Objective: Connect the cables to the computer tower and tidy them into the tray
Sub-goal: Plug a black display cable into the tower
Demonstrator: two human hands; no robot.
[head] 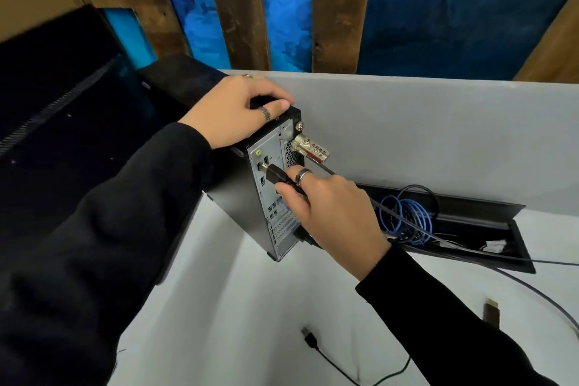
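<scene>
Single head-worn view looks steeply down, close over the desk [250, 307].

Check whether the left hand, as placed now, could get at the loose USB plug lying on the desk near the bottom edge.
Probably not without letting go. The left hand rests on top of the computer tower, steadying it, and the USB plug lies on the desk beyond the right hand, whose forearm crosses between.
</scene>
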